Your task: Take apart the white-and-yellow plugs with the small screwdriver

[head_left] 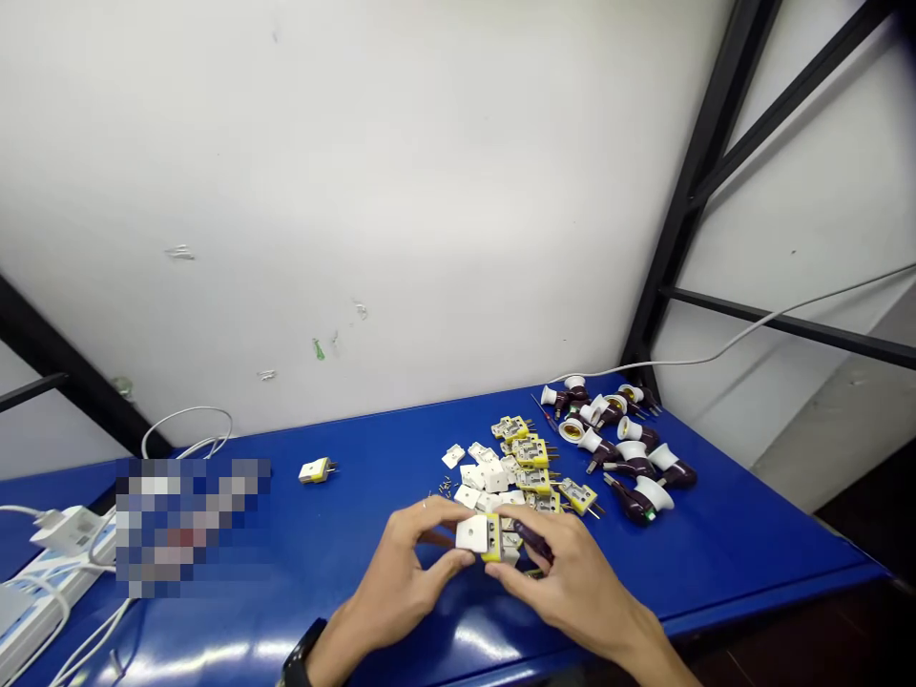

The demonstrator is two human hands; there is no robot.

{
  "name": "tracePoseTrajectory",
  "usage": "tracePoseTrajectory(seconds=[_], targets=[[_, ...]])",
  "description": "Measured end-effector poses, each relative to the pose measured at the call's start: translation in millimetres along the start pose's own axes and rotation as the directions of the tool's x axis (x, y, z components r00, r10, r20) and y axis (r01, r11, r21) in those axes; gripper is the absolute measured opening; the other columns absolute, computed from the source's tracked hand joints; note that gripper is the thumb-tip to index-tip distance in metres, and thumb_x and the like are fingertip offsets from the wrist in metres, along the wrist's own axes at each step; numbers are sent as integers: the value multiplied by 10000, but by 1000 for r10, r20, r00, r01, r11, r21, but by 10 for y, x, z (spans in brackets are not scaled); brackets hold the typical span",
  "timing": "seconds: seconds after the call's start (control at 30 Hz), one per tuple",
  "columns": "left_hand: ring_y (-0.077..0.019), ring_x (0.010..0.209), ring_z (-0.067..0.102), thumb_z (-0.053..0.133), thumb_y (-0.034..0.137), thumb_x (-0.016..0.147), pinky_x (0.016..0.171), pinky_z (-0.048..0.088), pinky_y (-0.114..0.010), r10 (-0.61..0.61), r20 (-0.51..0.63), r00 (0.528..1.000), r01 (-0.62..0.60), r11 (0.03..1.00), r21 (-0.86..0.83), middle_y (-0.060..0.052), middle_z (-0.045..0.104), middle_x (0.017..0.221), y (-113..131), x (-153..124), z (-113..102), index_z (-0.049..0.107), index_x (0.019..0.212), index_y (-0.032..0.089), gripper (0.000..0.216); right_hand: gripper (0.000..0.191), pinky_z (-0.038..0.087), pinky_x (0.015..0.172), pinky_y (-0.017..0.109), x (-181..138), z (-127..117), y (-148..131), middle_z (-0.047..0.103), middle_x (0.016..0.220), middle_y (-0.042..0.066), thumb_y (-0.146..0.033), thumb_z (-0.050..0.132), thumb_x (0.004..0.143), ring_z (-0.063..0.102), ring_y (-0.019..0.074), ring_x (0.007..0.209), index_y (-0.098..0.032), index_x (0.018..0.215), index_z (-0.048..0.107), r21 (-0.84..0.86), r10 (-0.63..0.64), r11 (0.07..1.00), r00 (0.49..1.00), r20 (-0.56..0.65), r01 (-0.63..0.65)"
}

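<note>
A white-and-yellow plug (pixel 487 536) was held between the person's two hands, just above the blue bench (pixel 358 534). Its flat white cover faced up and a yellow body ran along one side. The fingers (pixel 429 510) of the left hand (pixel 405 582) were closed on its left end, and the fingers (pixel 526 520) of the right hand (pixel 572 582) were closed on its right side, next to a dark maroon object (pixel 533 539) too hidden to identify. A black watch (pixel 301 654) circled the left wrist. Just beyond lay a loose pile of yellow plug bodies (pixel 526 453) and white covers (pixel 479 475), with tiny screws (pixel 444 487) at its left edge. Farther right, white-and-maroon lamp holders (pixel 615 439) lay clustered. A lone plug (pixel 317 469) lay well to the left, and a power strip (pixel 43 620) with a white charger (pixel 68 530) sat at the bench's left end, beside a pixelated patch (pixel 186 525).
</note>
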State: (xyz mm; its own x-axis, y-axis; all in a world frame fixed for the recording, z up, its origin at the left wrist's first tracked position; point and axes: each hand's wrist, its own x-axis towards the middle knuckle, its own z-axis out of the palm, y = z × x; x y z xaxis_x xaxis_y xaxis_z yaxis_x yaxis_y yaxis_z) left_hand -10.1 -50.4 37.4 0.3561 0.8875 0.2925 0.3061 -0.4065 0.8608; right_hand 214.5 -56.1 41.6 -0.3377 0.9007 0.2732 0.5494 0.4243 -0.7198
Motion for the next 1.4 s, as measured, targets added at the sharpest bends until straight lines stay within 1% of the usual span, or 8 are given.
tracePoseTrajectory(seconds=[0.23,0.4,0.5,0.63,0.77,0.97,1.17,1.4], targets=[[-244,999,649,668,250,883,901,529,-387,25,-21,999,-17,941,337,-72,685,1085,-218,459,220,713,1177,232,298,421,514,557,276,-66,-463,387,728,742,35,-510,673,854,637,193,612,-183,1114,724,-161,168,961,940,-297,-223],[-269,1118,630,623,214,883,975,520,-415,45,25,999,-51,866,498,-89,666,1229,-424,517,268,646,1294,241,412,399,489,573,273,-89,-478,532,730,752,23,-482,662,862,642,196,620,-207,1145,723,-239,201,943,970,-137,-230],[-260,1143,620,550,263,944,993,513,-414,89,-50,995,-44,820,571,-87,652,1266,-513,408,-12,620,1319,257,382,402,437,538,268,-107,-445,570,696,670,7,-455,678,838,612,192,576,-207,1150,736,-280,233,927,968,-92,-250],[-282,1162,604,474,345,969,1028,483,-463,35,-238,971,153,674,723,-91,635,1294,-853,198,-764,592,1354,234,418,493,423,523,261,-120,-441,610,652,617,-3,-490,682,821,584,186,566,-176,1198,724,-236,253,934,963,-96,-269],[-329,1161,595,470,271,915,985,495,-491,-151,-288,946,325,462,825,-122,599,1392,-1272,54,-1423,509,1448,164,545,507,478,551,268,-119,-494,636,670,647,8,-548,620,866,594,190,580,-165,1182,725,-125,254,952,951,-177,-278],[-317,1167,629,470,286,932,997,485,-429,-314,-230,921,357,445,822,-111,678,1292,-1433,78,-1673,651,1295,197,415,465,516,581,299,-185,-669,535,661,698,42,-559,500,953,603,212,619,-224,1183,725,48,235,971,896,-376,-234],[-320,1171,646,627,486,873,1005,487,-403,-308,-256,916,398,629,667,-90,711,1254,-1082,-214,-1428,676,1262,221,473,425,475,524,268,-181,-598,197,582,672,20,-556,538,947,559,186,605,-208,1097,730,212,245,963,858,-451,-164],[-297,1040,697,831,490,740,906,531,-386,-204,-43,978,193,810,554,-64,753,1138,-398,-367,-253,719,1179,285,497,338,514,530,252,226,-26,-129,636,743,28,-473,518,994,580,153,571,-192,1087,683,407,62,912,967,-246,45]])
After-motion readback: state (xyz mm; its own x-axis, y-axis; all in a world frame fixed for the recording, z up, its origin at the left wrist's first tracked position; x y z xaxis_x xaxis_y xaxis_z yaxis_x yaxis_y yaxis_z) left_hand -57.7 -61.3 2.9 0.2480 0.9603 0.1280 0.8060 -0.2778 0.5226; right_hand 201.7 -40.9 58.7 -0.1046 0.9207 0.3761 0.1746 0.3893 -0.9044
